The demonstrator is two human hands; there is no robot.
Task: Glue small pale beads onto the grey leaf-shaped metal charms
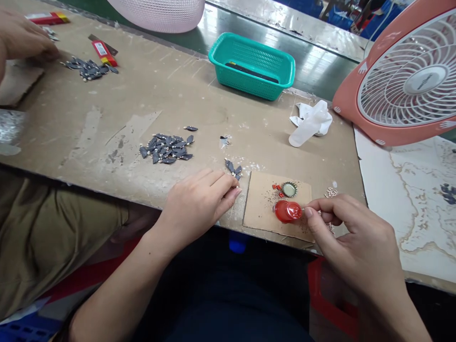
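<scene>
My left hand (201, 197) rests at the table's near side, thumb and forefinger pinched with a tiny pale tip showing between them. Just beyond those fingertips lies a small group of dark grey leaf-shaped pieces (233, 167) with pale beads. My right hand (351, 230) is closed in a pinch beside a small red cup (283, 212); what it holds is mostly hidden and looks thin. The cup is on a cardboard square (260, 199), with a bottle cap (289, 189) and several tiny red bits (277, 187) near it. Small pinkish pieces (330, 192) lie partly behind my right hand.
A larger pile of grey pieces (167, 148) lies left of centre. Behind are a green basket (251, 88), a translucent bottle (308, 128) and a pink fan (345, 97). At far left, another person's hand (26, 35) works near a second grey pile (89, 69).
</scene>
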